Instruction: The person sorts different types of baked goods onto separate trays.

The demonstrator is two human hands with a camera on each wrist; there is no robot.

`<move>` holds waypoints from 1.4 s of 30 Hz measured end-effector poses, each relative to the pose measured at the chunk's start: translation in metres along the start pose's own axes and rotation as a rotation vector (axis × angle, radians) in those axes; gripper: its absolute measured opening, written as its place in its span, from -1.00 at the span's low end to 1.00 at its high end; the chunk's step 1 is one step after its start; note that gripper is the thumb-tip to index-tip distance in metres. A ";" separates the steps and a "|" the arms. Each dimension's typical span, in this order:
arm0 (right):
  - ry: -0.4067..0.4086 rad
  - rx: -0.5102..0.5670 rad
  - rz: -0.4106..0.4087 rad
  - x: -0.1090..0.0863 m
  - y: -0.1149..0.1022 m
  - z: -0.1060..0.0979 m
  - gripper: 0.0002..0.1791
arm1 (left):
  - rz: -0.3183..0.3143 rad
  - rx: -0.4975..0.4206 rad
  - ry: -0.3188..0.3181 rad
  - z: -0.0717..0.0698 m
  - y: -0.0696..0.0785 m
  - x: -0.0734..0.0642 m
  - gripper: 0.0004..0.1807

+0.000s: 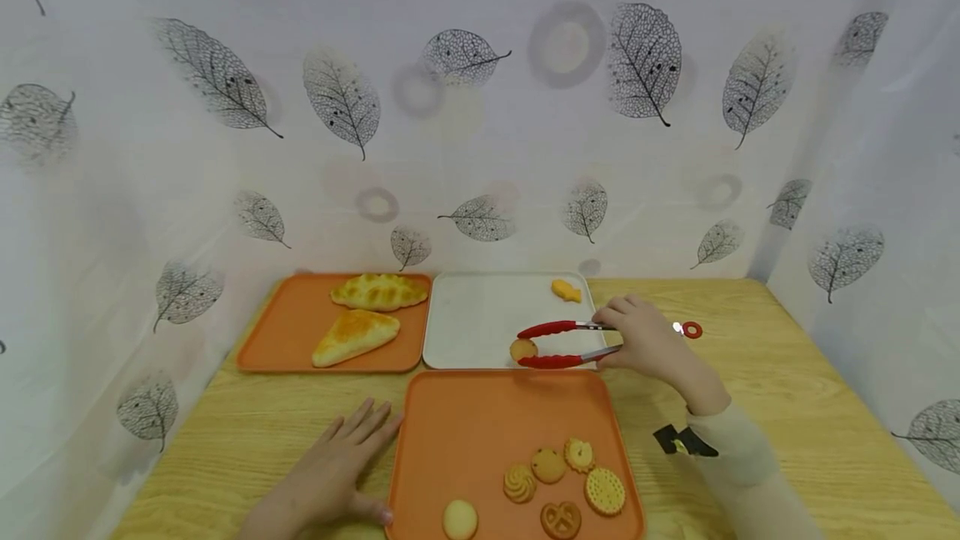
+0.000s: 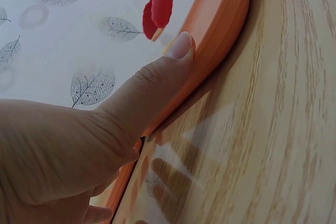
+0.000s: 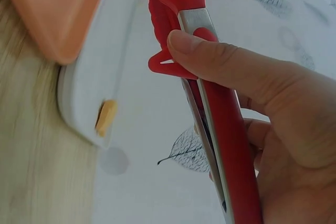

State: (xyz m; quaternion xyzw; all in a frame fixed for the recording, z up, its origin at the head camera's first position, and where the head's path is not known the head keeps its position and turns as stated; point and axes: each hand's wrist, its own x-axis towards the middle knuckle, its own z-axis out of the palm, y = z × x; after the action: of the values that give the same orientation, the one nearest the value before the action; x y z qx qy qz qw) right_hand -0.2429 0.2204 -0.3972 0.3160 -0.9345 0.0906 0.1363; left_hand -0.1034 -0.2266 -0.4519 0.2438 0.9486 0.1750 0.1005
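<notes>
My right hand (image 1: 641, 338) grips red-tipped tongs (image 1: 553, 362), whose tips hold a round cookie (image 1: 523, 349) over the front of the white tray (image 1: 472, 315). In the right wrist view the thumb lies along the red handle of the tongs (image 3: 226, 129). A small orange fish-shaped cracker (image 1: 566, 290) lies at the white tray's far right. My left hand (image 1: 341, 457), fingers spread, touches the left edge of the front orange tray (image 1: 457, 415). The left wrist view shows its thumb (image 2: 152, 87) against the tray's rim.
Several cookies lie in the front tray, among them a pretzel (image 1: 560, 520), a swirl cookie (image 1: 519, 483) and a plain round one (image 1: 460, 520). The back left orange tray (image 1: 277, 332) bears a braided bread (image 1: 378, 292) and a triangular pastry (image 1: 356, 337). A leaf-patterned curtain (image 1: 480, 107) hangs behind.
</notes>
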 end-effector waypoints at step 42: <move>-0.123 -0.028 0.289 -0.019 0.056 -0.005 -0.27 | 0.001 -0.024 -0.005 -0.001 0.000 0.000 0.30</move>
State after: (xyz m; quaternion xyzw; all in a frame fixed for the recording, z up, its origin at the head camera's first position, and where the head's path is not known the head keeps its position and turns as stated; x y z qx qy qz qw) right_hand -0.2619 0.2761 -0.4027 0.1810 -0.9780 0.0769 0.0688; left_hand -0.1033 -0.2270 -0.4512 0.2435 0.9460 0.1858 0.1059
